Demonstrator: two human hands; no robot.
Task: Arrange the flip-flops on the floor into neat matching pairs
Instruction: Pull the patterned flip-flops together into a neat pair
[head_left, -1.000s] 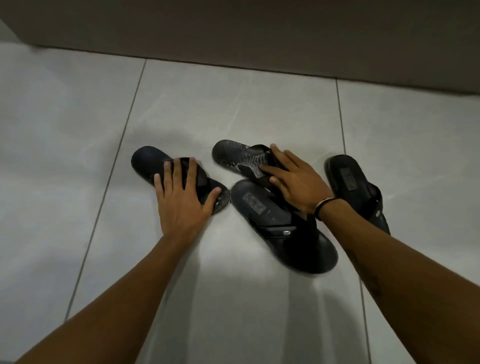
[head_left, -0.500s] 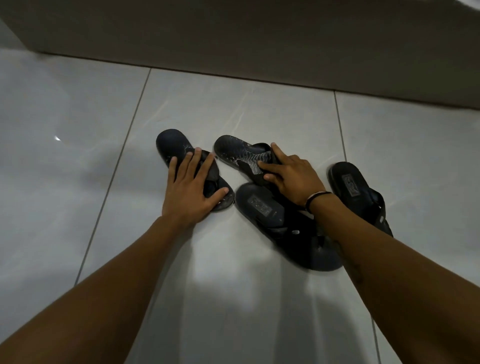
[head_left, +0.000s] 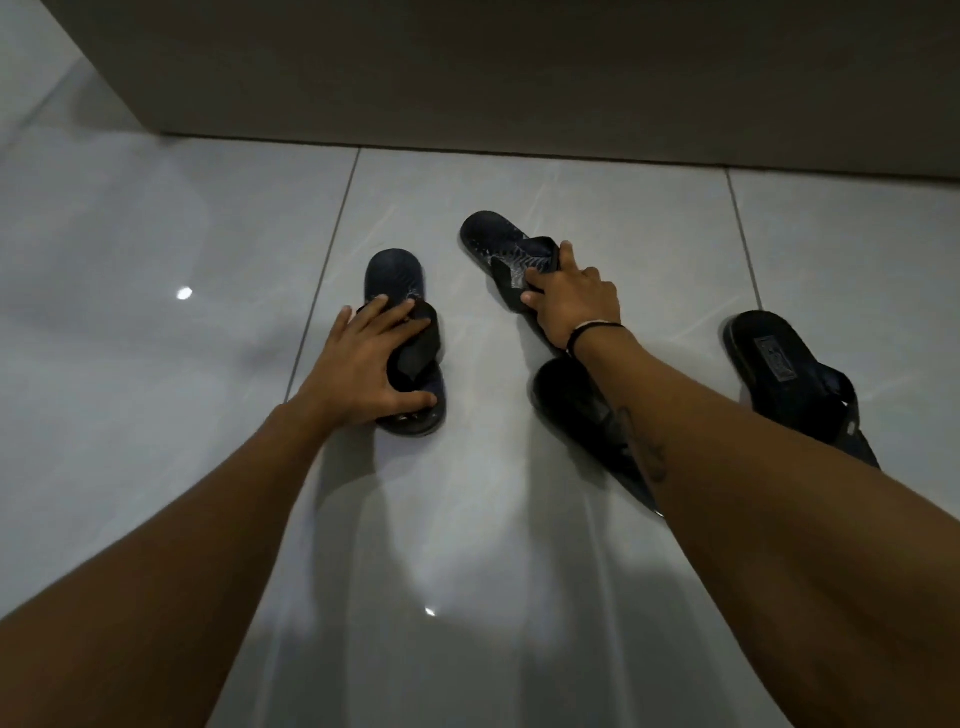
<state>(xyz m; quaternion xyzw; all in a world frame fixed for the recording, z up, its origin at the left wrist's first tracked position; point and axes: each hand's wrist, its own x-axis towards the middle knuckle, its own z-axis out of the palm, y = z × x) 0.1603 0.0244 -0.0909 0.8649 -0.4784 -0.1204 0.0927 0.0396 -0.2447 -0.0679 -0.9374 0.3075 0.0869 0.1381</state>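
Observation:
Several dark flip-flops lie on the pale tiled floor. My left hand grips the strap of a dark blue flip-flop that points almost straight away from me. My right hand holds the strap of a patterned dark flip-flop, which lies angled to the upper left. A plain black flip-flop sits under my right forearm, mostly hidden by it. Another black flip-flop with a label on its footbed lies at the far right.
A dark wall or cabinet base runs across the back, just beyond the flip-flops. Glossy floor tiles extend to the left and toward me, with light reflections on them.
My left hand has turned the blue flip-flop from a slant to nearly straight ahead and moved it away from the others. My right hand has pulled the patterned flip-flop off the black one.

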